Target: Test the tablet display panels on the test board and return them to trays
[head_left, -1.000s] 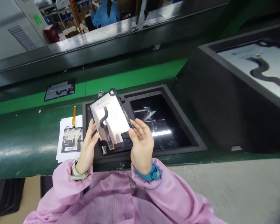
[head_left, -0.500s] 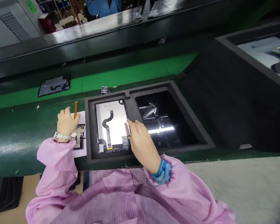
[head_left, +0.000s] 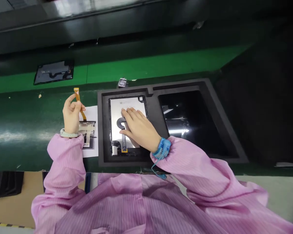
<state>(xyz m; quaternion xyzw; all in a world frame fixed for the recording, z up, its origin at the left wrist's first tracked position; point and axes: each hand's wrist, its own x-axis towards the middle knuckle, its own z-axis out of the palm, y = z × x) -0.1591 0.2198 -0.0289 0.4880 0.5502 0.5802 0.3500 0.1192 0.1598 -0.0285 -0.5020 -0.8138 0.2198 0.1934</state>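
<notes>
My left hand (head_left: pixel 72 113) pinches an orange flex cable (head_left: pixel 77 94) between thumb and fingers. The cable's lower end runs to a small circuit board (head_left: pixel 89 135) lying on a white sheet (head_left: pixel 91 112). Over the screen panel (head_left: pixel 115 113) in the foam tray (head_left: pixel 101 130) rests my right hand (head_left: pixel 138 126), its fingers stretched out and covering part of the panel. A black curved ribbon cable (head_left: pixel 123 139) with a yellow end lies on that panel, its upper part hidden by the fingers. In the tray's other recess is a glossy black screen (head_left: pixel 192 123).
Another panel (head_left: pixel 55 72) lies on the green strip (head_left: pixel 100 70) at the back left. A small metal-looking device (head_left: pixel 122 83) stands just behind the tray. On the right rises a large dark block (head_left: pixel 263 113). Black foam sheets (head_left: pixel 7 183) sit below the table at left.
My left hand has taken the orange cable in a pinch and raised its end. My right hand has shifted from the panel's right edge onto its face. The view has tilted downward.
</notes>
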